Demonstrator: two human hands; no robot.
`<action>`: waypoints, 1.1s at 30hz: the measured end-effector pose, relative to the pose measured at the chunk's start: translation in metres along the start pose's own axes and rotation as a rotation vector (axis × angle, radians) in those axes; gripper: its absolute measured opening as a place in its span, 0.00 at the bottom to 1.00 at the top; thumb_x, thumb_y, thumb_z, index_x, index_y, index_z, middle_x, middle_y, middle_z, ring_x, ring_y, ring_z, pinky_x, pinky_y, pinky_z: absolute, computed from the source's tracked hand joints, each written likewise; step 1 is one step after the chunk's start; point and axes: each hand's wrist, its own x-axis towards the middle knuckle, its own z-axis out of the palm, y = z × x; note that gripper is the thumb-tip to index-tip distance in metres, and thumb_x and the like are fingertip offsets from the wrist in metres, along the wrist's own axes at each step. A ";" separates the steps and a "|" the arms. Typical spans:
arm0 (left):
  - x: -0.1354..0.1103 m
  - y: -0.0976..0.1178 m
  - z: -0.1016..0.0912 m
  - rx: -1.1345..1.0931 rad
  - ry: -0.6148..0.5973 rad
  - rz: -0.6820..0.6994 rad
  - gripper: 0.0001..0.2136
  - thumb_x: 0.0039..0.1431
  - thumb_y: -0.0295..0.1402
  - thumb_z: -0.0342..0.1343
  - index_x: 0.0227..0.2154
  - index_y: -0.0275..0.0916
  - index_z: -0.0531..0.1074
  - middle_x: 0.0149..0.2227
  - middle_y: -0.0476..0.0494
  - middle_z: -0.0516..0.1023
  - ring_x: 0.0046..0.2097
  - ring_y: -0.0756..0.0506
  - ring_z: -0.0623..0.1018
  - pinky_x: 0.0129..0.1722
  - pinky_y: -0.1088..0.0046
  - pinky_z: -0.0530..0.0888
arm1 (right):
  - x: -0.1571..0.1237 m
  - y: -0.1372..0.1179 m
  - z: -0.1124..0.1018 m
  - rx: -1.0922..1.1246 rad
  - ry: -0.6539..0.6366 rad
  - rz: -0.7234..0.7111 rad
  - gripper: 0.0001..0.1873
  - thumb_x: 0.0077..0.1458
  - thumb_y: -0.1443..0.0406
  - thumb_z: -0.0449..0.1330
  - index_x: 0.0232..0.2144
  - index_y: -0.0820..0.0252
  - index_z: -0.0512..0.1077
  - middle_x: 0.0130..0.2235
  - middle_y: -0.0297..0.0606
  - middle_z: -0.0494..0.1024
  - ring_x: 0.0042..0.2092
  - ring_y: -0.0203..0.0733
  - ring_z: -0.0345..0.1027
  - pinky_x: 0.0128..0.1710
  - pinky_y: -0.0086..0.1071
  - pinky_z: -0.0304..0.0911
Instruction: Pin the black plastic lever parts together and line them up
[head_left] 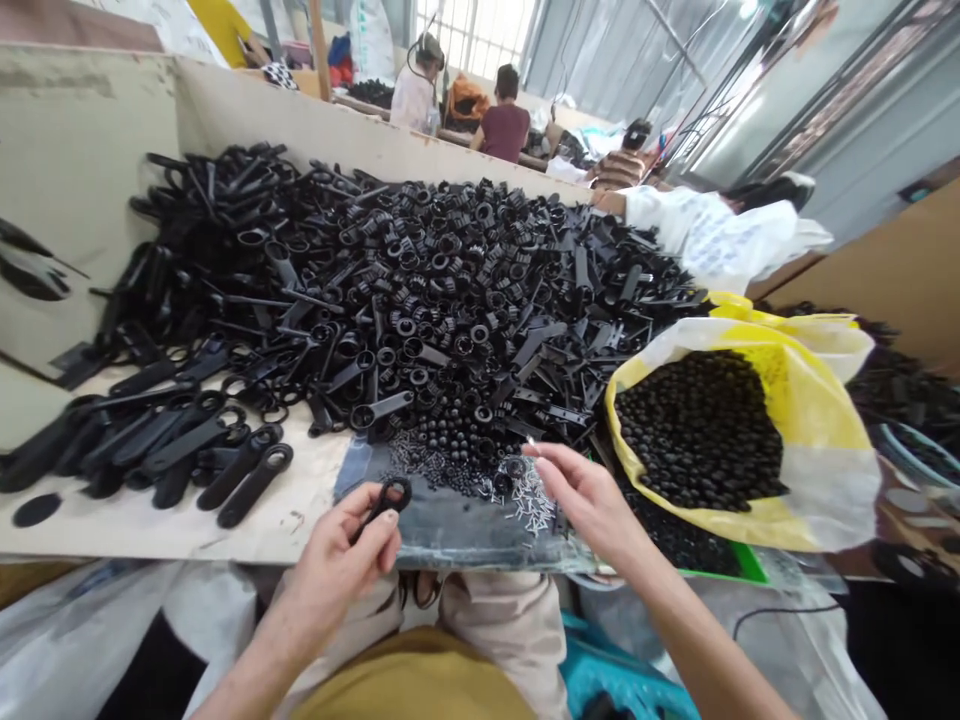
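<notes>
My left hand [352, 545] is closed around a black plastic handle with a ring end [395, 491], held just above the table's front edge; its lower part is hidden in my palm. Between the fingertips of my right hand [589, 495] is a small silver pin [531, 441], pinched above the table. Below that hand lies a scatter of silver pins [534, 505]. Small black balls [450, 432] and tiny dark pieces [420, 458] are spread between the two hands, in front of a large heap of black plastic parts [450, 270].
Several black handles [255, 480] lie in a row at left, near a black disc [36, 510]. A yellow and white sack [817, 440] of black pellets stands at right, above a green tray edge [750, 562]. Several people [504, 125] sit beyond the back board [360, 135].
</notes>
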 end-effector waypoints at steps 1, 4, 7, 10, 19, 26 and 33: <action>0.000 0.001 0.005 -0.087 -0.009 -0.034 0.17 0.58 0.48 0.60 0.40 0.40 0.71 0.18 0.57 0.67 0.17 0.55 0.53 0.17 0.79 0.48 | 0.008 0.002 -0.004 -0.116 0.089 -0.080 0.20 0.66 0.54 0.56 0.49 0.61 0.77 0.32 0.34 0.74 0.31 0.38 0.66 0.32 0.30 0.62; -0.003 0.004 0.016 -0.282 -0.024 -0.092 0.18 0.55 0.47 0.64 0.38 0.39 0.70 0.18 0.58 0.66 0.17 0.58 0.51 0.18 0.81 0.46 | 0.034 -0.002 -0.007 -0.526 0.155 -0.238 0.14 0.67 0.61 0.56 0.49 0.58 0.77 0.41 0.39 0.78 0.37 0.40 0.72 0.38 0.32 0.64; -0.007 0.008 0.023 -0.424 -0.011 -0.141 0.18 0.52 0.45 0.67 0.37 0.39 0.69 0.19 0.59 0.67 0.17 0.59 0.52 0.18 0.82 0.49 | 0.057 -0.012 0.000 -0.916 0.048 -0.282 0.14 0.68 0.64 0.55 0.52 0.55 0.75 0.48 0.41 0.78 0.39 0.41 0.76 0.32 0.30 0.61; -0.010 0.011 0.026 -0.537 -0.025 -0.181 0.19 0.52 0.42 0.69 0.40 0.39 0.69 0.22 0.57 0.71 0.19 0.58 0.59 0.21 0.81 0.57 | 0.072 -0.013 0.005 -1.014 -0.042 -0.332 0.10 0.67 0.67 0.57 0.44 0.54 0.78 0.45 0.40 0.79 0.35 0.40 0.76 0.28 0.30 0.55; -0.011 0.012 0.023 -0.774 -0.099 -0.195 0.17 0.54 0.36 0.65 0.44 0.38 0.68 0.38 0.42 0.81 0.33 0.49 0.74 0.32 0.74 0.67 | 0.019 -0.021 0.042 -0.106 0.398 -0.389 0.09 0.61 0.58 0.65 0.38 0.57 0.81 0.30 0.34 0.82 0.23 0.35 0.65 0.25 0.29 0.61; -0.014 0.019 0.029 -0.743 0.022 -0.044 0.22 0.51 0.37 0.72 0.45 0.40 0.69 0.38 0.51 0.77 0.33 0.53 0.72 0.36 0.76 0.69 | -0.022 -0.030 0.133 0.493 0.291 -0.108 0.12 0.57 0.56 0.68 0.35 0.59 0.80 0.31 0.38 0.83 0.29 0.40 0.75 0.29 0.30 0.70; -0.015 0.008 0.011 -0.445 0.118 0.083 0.25 0.54 0.36 0.70 0.52 0.41 0.66 0.32 0.56 0.72 0.30 0.53 0.69 0.33 0.77 0.68 | -0.025 -0.012 0.111 0.093 0.098 -0.486 0.12 0.63 0.63 0.65 0.49 0.56 0.77 0.42 0.39 0.85 0.31 0.37 0.78 0.32 0.27 0.73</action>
